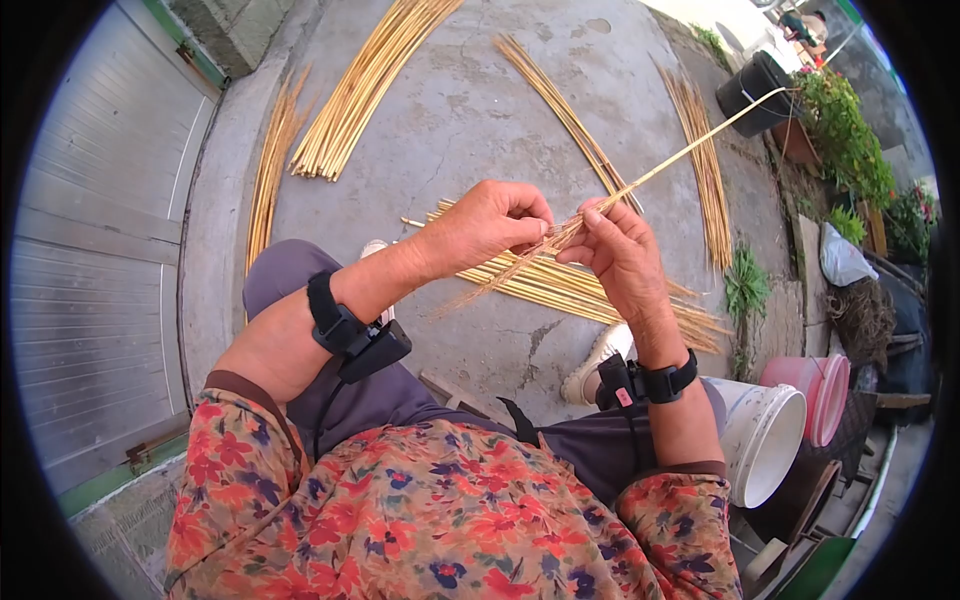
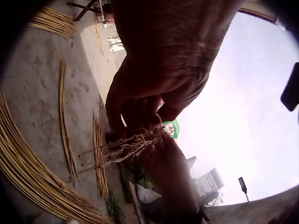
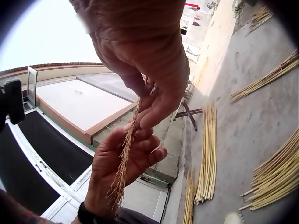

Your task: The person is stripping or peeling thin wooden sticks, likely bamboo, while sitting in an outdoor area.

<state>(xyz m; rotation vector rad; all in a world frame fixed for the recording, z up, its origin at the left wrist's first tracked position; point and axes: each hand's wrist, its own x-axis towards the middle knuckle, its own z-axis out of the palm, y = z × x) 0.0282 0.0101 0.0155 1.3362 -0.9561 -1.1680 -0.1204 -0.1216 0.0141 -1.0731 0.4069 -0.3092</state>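
Observation:
A long, thin dry stalk [image 1: 690, 148] with a bushy, branched head runs from the upper right down between the two hands in the head view. My right hand [image 1: 628, 258] pinches it where the stalk meets the head, thumb on top. From the other side my left hand [image 1: 492, 222] has thumb and fingers curled at the branched head [image 2: 140, 142], pinching at its strands. The loose tips of the head hang past the left palm in the right wrist view, where the left hand [image 3: 119, 161] is below the right hand [image 3: 145, 51].
Bundles of similar stalks lie on the concrete: a thick one [image 1: 370, 85] at upper left, a thin one [image 1: 565, 115] ahead, another [image 1: 705, 170] to the right, and a wide pile [image 1: 540, 285] under the hands. White [image 1: 775, 440] and pink [image 1: 830, 400] buckets lie at right.

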